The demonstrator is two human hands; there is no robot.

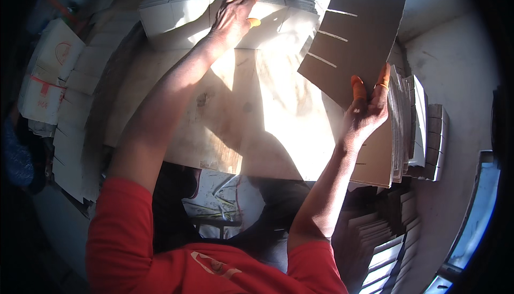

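My right hand grips the lower end of a dark slotted cardboard divider, with orange covers on thumb and finger. This piece is raised and tilted, and several narrow slots run in from its left edge. At the far side of the table, my left hand touches the top front edge of a long stack of slotted cardboard pieces. Its fingers bend over that edge, while the thumb, in an orange cover, stands apart from them. The other fingertips of this hand are partly hidden.
Below the hands spreads a wooden tabletop with bright sun patches. More cardboard sheets stand at its right edge. A white carton and layered cardboard are at the left. Further slotted cardboard lies low on the right.
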